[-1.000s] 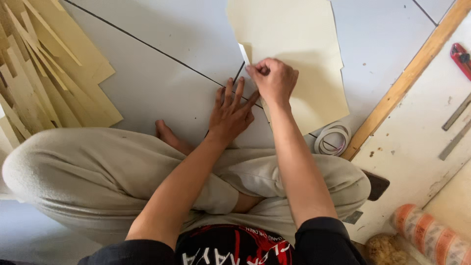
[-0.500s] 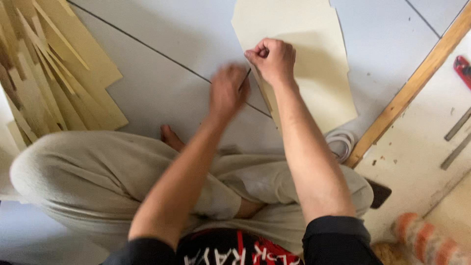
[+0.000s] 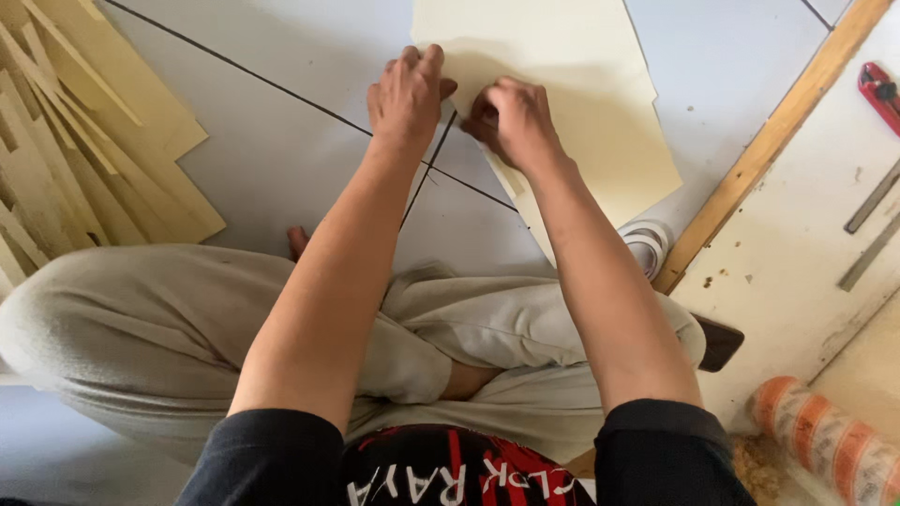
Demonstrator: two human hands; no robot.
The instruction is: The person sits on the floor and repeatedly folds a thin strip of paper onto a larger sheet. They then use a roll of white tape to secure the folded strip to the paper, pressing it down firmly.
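While the left hand [image 3: 406,92] is pressing flat to steady the cream sheet [image 3: 572,103], the right hand [image 3: 514,120] is pinching its edge (any tool hidden).

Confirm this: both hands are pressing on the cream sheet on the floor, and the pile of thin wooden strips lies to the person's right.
Not quite. The head view shows the left hand and right hand on the cream sheet, but the pile of thin wooden strips lies to the person's left.
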